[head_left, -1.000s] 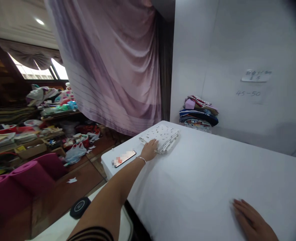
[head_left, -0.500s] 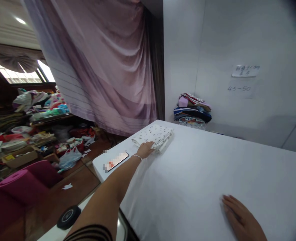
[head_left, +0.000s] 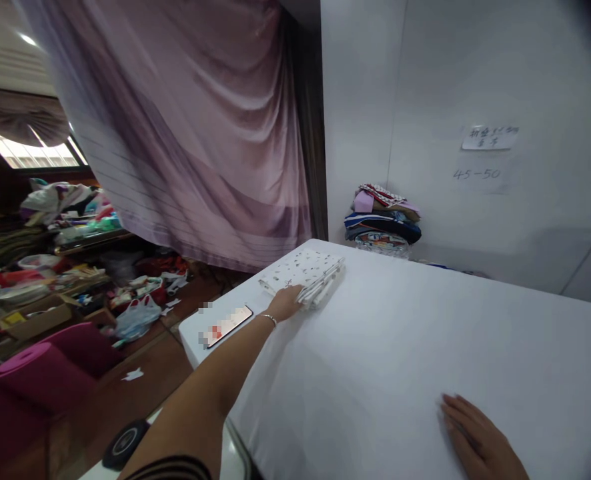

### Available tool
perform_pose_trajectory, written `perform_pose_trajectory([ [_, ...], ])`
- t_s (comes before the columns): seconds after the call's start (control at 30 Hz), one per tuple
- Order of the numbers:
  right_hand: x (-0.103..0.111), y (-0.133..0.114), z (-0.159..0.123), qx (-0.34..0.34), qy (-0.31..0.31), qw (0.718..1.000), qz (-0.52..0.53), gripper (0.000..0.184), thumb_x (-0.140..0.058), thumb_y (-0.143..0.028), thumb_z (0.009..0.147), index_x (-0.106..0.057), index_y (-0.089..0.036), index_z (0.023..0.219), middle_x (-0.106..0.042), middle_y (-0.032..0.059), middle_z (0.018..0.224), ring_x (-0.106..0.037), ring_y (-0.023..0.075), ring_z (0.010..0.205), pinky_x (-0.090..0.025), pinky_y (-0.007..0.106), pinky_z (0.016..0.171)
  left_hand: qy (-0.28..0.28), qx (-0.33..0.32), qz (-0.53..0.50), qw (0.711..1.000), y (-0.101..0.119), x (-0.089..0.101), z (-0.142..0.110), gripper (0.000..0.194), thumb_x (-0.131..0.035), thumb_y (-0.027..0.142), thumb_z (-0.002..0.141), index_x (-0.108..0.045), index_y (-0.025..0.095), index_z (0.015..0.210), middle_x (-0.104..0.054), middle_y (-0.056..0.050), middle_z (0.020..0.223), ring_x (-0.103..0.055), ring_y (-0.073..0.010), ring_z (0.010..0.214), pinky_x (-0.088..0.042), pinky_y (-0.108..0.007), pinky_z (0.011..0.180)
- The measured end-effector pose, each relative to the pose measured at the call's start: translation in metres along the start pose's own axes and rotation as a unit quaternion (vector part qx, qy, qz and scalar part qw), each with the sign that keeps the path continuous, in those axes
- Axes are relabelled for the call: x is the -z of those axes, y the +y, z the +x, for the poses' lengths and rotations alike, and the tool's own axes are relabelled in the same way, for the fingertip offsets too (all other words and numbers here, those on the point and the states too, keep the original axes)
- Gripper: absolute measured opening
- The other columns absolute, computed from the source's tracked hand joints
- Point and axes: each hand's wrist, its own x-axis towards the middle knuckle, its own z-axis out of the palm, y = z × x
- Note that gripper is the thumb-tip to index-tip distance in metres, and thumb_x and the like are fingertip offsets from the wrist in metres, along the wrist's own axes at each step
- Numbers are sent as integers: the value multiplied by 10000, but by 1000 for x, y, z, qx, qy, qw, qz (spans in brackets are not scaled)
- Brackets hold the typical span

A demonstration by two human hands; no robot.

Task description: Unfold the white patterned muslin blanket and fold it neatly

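Note:
A folded white cloth (head_left: 303,268) with a scattered small print lies near the far left corner of the white-covered table (head_left: 375,360). My left hand (head_left: 283,304), with a bracelet at the wrist, reaches out to its near edge. The fingers curl over that edge and the thumb is hidden. A phone (head_left: 230,327) with a lit, partly blurred screen rests on the table to the left of this wrist. At lower right my right hand (head_left: 480,437) lies on the white cover, fingers stretched out, with nothing held.
A stack of folded fabrics (head_left: 383,220) stands beyond the table's far edge, against the white wall panel (head_left: 435,80). A pink curtain (head_left: 215,133) hangs behind. A round black object (head_left: 125,443) sits on a white surface at lower left. Pink rolls (head_left: 45,373) and boxes fill the left floor.
The view has turned slightly right, so everything shifts left in the picture. My left hand stays at the cloth's near edge, its fingers now curled more over it. My right hand remains on the table.

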Motion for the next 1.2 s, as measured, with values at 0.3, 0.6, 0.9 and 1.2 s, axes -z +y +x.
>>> perform_pose_trajectory([
  [0.3,3,-2,0,6,2,1000,-3,351,-455,-412,853,-699,-232,1031,-638,31,1148,-582,273,1080,-552,429,838,77,-7,181,980,-1,-32,-7,700,-552,260,769,-262,187,1402,-304,-104,1456,-274,-248,1330,-207,-456,1077],
  [0.6,4,-3,0,-39,-28,998,29,361,-461,-430,845,-700,-237,1034,-620,33,1179,-550,274,1124,-501,438,920,97,-10,98,990,4,-24,-5,668,-488,69,702,-352,175,1347,-394,-103,1400,-329,-240,1293,-161,-442,1096],
  [0.9,1,-3,2,-69,-25,994,78,350,-481,-443,826,-708,-251,1010,-634,29,1158,-549,273,1126,-478,453,946,184,99,5,978,8,38,14,329,-389,196,838,-475,146,1152,-603,-105,1080,-561,-226,991,-421,-336,867],
  [1.2,41,-48,20,-317,4,895,313,429,-581,-518,751,-679,-215,1038,-636,59,1159,-532,276,1142,-420,413,993,152,-109,-19,982,153,40,-37,262,-478,310,809,-528,171,1025,-594,-83,1011,-544,-233,957,-413,-333,843],
])
